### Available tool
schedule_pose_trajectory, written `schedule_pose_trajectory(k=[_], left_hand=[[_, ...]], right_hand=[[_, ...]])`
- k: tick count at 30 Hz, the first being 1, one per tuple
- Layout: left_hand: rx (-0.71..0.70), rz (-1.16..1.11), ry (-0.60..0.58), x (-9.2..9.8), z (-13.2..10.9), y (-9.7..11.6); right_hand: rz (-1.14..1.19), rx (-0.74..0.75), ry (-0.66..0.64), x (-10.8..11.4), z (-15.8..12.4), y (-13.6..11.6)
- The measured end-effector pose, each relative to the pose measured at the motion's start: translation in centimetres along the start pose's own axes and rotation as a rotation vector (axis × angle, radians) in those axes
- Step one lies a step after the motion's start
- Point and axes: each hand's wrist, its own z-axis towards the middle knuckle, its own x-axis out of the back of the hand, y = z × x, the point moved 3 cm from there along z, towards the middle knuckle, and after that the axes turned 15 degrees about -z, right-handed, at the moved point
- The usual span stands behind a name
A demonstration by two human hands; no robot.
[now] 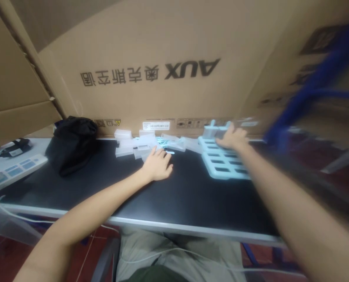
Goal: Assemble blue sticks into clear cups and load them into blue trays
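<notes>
Table edge [192, 229]: nearest, a pale rim along a black top, with lap and trousers below it.
Left hand [158, 166]: palm down on the black top, fingers loosely spread and reaching into the near edge of the clear pieces; nothing visibly gripped, more a resting or sorting touch than a hold.
Right hand [231, 138]: stretched further out, laid flat over the far end of the tray, fingers open and pressing down, likely to steady it; whether anything small is pinched beneath cannot be told.
Pale blue slotted tray [221, 164]: flat on the top to the right, rows of empty slots facing up, set within easy reach of the right arm.
Clear plastic pieces [133, 147]: loose heap of small box-like parts, just beyond the left fingertips, spilling rightward towards the tray.
Black bag [71, 143]: slumped at left, well apart from both hands.
White power strip [16, 168]: far left edge, out of the working area.
Cardboard box [174, 58]: farthest, standing as a back wall, print upside down.
</notes>
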Motion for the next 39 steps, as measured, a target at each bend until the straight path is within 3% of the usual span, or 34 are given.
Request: schedule_pose_trajectory(k=[3, 5, 7, 9, 12, 19, 39], left_hand=[[-0.005, -0.021, 0.008, -0.2, 0.0, -0.1], [-0.020, -0.023, 0.018, -0.3, 0.0, -0.1], [-0.029, -0.016, 0.023, -0.2, 0.0, 0.0], [-0.028, -0.008, 0.020, -0.2, 0.0, 0.0], [-0.021, -0.006, 0.010, -0.1, -0.1, 0.0], [-0.017, -0.003, 0.001, -0.3, -0.1, 0.0], [-0.023, -0.004, 0.002, -0.4, -0.1, 0.0]], right_hand=[[-0.015, 0.029, 0.251, 1.6, -1.1, -0.3], [-0.034, 0.139, 0.459, 2.8, -1.9, -1.0], [-0.093, 0.300, 0.547, 3.5, -2.4, -2.2], [-0.185, 0.434, 0.533, 3.8, -2.6, -3.4], [-0.297, 0.497, 0.492, 3.8, -2.9, -4.7], [-0.353, 0.504, 0.436, 3.0, -3.2, -4.8], [-0.156, 0.402, 0.431, 1.7, -3.6, -4.7]])
